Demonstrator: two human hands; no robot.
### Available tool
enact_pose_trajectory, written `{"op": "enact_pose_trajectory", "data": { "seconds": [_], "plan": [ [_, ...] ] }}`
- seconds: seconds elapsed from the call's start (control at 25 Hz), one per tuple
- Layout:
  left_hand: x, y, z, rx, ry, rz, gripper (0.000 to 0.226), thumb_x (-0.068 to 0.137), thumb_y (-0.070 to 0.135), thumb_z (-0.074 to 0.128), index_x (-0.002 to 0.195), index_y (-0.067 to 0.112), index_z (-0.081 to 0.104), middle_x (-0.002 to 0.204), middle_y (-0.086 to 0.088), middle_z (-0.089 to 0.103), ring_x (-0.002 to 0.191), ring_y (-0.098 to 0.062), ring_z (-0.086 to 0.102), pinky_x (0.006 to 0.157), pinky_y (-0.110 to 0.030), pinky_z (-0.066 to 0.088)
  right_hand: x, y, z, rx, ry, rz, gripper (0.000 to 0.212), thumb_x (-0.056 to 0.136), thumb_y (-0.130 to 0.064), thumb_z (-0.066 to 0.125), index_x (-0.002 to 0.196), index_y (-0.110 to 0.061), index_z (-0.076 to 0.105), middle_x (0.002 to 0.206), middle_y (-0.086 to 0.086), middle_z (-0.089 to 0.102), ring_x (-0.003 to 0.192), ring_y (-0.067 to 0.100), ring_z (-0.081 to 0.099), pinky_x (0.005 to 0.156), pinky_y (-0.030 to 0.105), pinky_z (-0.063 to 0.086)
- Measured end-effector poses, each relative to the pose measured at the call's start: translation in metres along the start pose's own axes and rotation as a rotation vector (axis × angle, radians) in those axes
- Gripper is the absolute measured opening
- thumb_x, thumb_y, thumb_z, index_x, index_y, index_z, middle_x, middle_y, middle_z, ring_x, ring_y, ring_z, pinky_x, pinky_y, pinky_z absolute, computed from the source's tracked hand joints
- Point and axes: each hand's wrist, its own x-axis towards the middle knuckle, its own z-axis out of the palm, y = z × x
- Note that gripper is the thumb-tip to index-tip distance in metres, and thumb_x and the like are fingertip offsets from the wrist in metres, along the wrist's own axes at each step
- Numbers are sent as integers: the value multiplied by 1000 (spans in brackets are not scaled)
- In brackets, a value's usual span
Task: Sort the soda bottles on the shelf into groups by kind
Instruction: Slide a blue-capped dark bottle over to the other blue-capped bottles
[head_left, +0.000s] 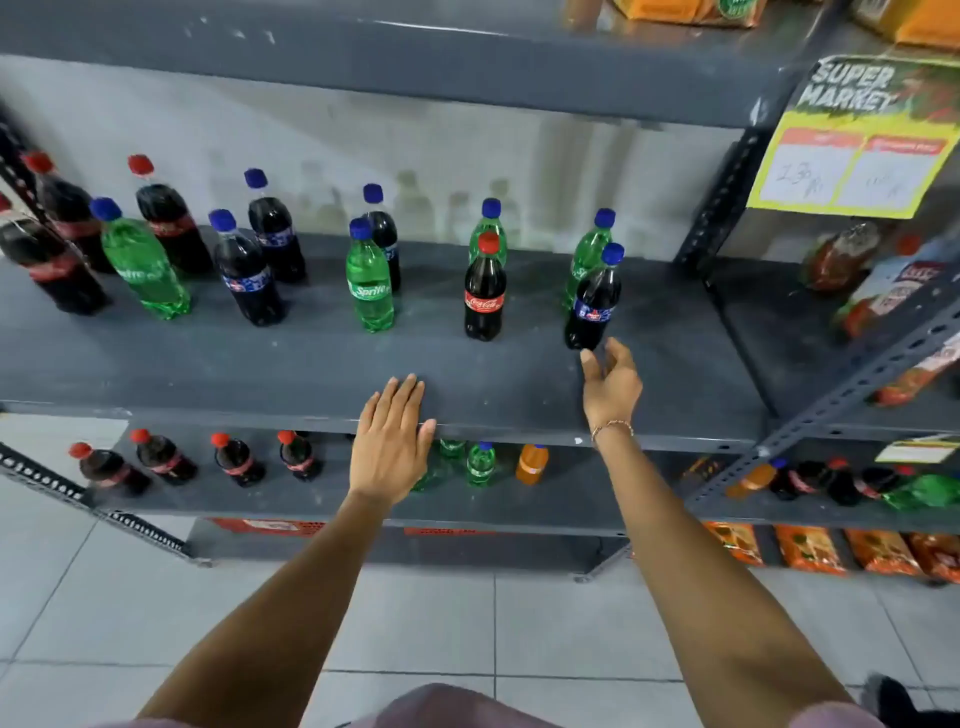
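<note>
Right hand fingers spread, empty, just beside the Pepsi bottle; left hand flat, fingers released, on the shelf.

I see bottles standing scattered along the shelf. My left hand lies flat on its front edge, near the middle. My right hand hangs just before the Pepsi bottle at the right; a Coke bottle stands left of that one.
</note>
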Motion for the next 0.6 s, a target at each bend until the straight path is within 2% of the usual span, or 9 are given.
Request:
{"op": "enact_pose_trajectory", "data": {
  "seconds": [0.08, 0.16, 0.28, 0.4, 0.48, 0.6],
  "plan": [
    [2, -1, 0, 12, 14, -25, 57, 99, 40, 19, 135, 5, 47, 141, -12, 50, 133, -31, 40, 111, -40, 22, 16, -3, -1, 72, -104, 33, 65, 82, -24, 66, 136, -5, 34, 142, 14, 43, 132, 24, 39, 111, 38, 32],
    [0, -1, 3, 35, 21, -49, 58, 99, 41, 18, 133, 6, 49, 138, -11, 52, 131, -31, 43, 109, -39, 22, 32, -4, 1, 122, -176, 8, 72, 79, -20, 70, 138, -8, 30, 143, 11, 42, 132, 21, 38, 110, 35, 32],
    [0, 0, 6, 39, 25, -53, 59, 99, 42, 17, 132, 6, 50, 137, -11, 54, 130, -31, 45, 109, -39, 22, 46, 1, 6, 203, -190, -5, 65, 77, -8, 69, 134, -7, 37, 133, 12, 52, 122, 21, 50, 103, 32, 40],
    [1, 0, 2, 43, 30, -52, 59, 99, 42, 16, 132, 6, 50, 137, -11, 54, 130, -31, 45, 109, -39, 22, 53, 1, 8, 211, -146, -2, 58, 72, -4, 73, 124, -6, 47, 122, 15, 60, 111, 23, 58, 97, 35, 47],
    [1, 1, -1, 11, 33, -44, 59, 99, 41, 18, 133, 6, 50, 138, -11, 53, 131, -31, 44, 110, -39, 23, 46, 1, 7, 242, -144, 4, 57, 69, -3, 75, 121, -6, 50, 117, 15, 62, 105, 22, 61, 91, 29, 50],
    [-3, -4, -7, 6, 47, -38, 56, 100, 39, 18, 137, 7, 46, 142, -9, 49, 135, -28, 40, 112, -38, 21, 24, 0, 8, 261, -134, -16, 56, 66, -6, 79, 116, -8, 54, 109, 10, 65, 94, 13, 63, 78, 13, 52]
  ]
}}
